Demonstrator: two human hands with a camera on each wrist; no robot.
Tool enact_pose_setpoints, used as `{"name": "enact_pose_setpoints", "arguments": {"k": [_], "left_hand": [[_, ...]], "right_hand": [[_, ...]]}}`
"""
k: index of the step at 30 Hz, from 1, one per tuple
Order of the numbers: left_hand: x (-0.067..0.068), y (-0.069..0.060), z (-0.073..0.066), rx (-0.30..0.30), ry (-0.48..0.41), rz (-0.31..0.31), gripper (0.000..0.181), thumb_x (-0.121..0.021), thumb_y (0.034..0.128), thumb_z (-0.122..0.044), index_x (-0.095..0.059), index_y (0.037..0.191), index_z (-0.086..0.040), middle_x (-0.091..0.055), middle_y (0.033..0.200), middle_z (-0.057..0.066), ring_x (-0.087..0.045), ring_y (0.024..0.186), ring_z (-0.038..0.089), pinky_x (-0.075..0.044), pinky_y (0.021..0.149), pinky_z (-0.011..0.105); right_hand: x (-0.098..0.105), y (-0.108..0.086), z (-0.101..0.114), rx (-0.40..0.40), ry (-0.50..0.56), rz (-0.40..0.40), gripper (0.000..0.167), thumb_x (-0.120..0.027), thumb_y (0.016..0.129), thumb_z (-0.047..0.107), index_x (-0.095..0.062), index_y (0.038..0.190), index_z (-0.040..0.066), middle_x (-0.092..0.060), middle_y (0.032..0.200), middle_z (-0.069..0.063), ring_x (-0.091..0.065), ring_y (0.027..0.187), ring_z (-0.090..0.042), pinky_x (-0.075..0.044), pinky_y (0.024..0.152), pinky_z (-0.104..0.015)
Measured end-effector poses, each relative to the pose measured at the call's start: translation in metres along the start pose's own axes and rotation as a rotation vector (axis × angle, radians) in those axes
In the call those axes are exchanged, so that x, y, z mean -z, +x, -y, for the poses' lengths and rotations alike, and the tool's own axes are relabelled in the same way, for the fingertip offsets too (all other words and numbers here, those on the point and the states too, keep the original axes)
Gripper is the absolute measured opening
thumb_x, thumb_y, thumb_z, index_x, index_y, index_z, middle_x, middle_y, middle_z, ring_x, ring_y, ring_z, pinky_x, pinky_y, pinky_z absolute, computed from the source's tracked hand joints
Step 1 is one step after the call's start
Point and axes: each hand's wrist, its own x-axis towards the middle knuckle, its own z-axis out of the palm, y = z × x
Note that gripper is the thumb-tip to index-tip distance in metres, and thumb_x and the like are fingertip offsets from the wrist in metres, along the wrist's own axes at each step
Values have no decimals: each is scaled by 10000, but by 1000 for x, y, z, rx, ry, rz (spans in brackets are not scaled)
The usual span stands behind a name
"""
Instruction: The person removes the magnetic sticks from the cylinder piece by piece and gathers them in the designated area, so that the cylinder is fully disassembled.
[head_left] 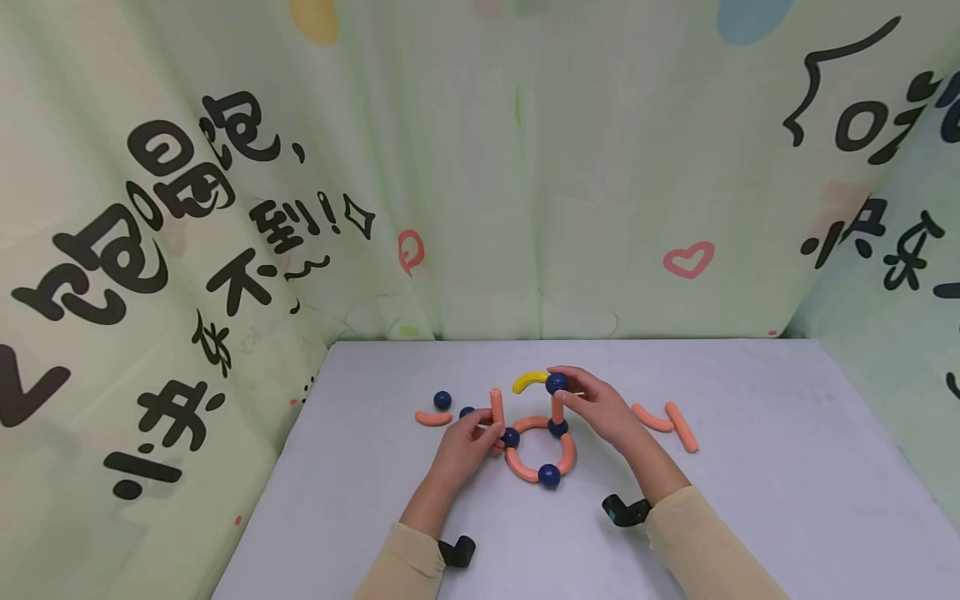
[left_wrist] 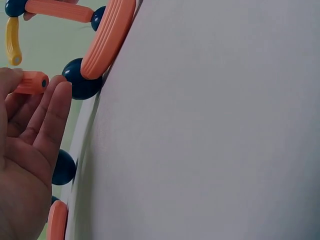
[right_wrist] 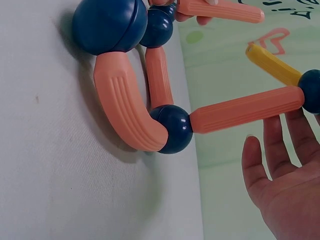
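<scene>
A ring of curved orange rods and dark blue balls lies on the table. On its back right ball a straight orange rod stands upright, topped by another blue ball. A curved yellow rod sticks out leftward from that top ball. My right hand holds the top ball between thumb and fingers. With thumb and fingers my left hand pinches a second straight orange rod, upright near the ring's left ball. In the left wrist view its end is apart from that ball.
Left of the ring lie a loose blue ball, a curved orange rod and another ball partly behind my left hand. Beyond my right forearm are a curved orange rod and a straight one. A printed curtain hangs behind the table.
</scene>
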Motion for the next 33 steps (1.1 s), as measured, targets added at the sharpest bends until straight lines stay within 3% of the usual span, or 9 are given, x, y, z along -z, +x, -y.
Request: {"name": "enact_pose_setpoints", "arguments": {"k": [5,14,20,25,33], "left_hand": [[7,-3,0,-23,83,-61,340,-653,947,-392,-635,1250,-239,-673,1034,-59,-627,839,60,-550,751,237],[17,-4,10,-10,151,-97,251,-675,932,-337,-673,1161,-234,-652,1001,-86,-576,885,110,-524,811,284],[22,-4,16,-34,143,-90,376,-679,934,-299,-628,1292,-195,-646,1002,-49,-578,868,102,-525,776,262],[23,-6,19,-27,149,-76,484,-693,929,-307,-545,1388,-276,-622,1005,-56,-575,837,95,-514,708,224],[27,-10,21,-45,237,-46,305,-638,963,-357,-657,1268,-361,-612,947,-87,-530,809,111,-466,687,231]], "right_hand": [[0,0,0,-2,3,4,495,-598,942,530,-504,1398,364,-602,1311,-52,-533,1242,-299,-468,1032,-534],[0,1,-3,2,-6,6,502,-594,940,540,-498,1402,368,-601,1309,-55,-530,1244,-304,-465,1032,-541],[0,2,-4,-3,5,10,506,-599,936,543,-501,1400,367,-604,1310,-57,-533,1240,-303,-468,1031,-538],[-1,1,-2,-17,16,15,510,-601,934,546,-498,1402,373,-598,1320,-59,-524,1246,-306,-465,1035,-537],[-1,1,-2,-15,20,20,505,-598,941,535,-495,1406,367,-592,1331,-70,-517,1249,-315,-469,1031,-534]]}}
